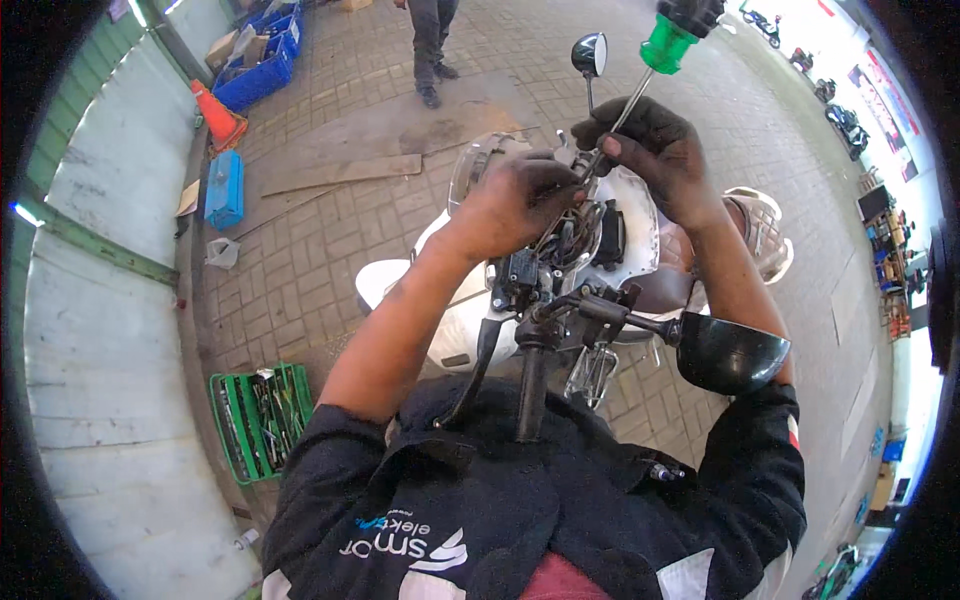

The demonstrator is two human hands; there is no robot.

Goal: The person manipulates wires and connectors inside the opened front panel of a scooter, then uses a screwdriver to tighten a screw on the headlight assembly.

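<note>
A screwdriver point(668, 48) with a green and black handle points down toward the opened front of a white scooter point(465, 325). My right hand point(655, 160) pinches its metal shaft near the tip, with the handle sticking up beyond the fingers. Close beside it, my left hand point(520, 200) is closed in a pinch at the shaft's lower end; what its fingers hold is hidden. Below both hands lie exposed wires point(575, 240) in the scooter's handlebar area. The black handlebar grip point(534, 390) and a brake lever point(480, 365) reach toward my body.
A black mirror point(730, 352) juts out by my right forearm, and another mirror point(590, 55) stands at the far side. Left on the floor are a green tool tray point(237, 425), a blue toolbox point(225, 190) and an orange cone point(217, 117). A person point(432, 45) stands ahead.
</note>
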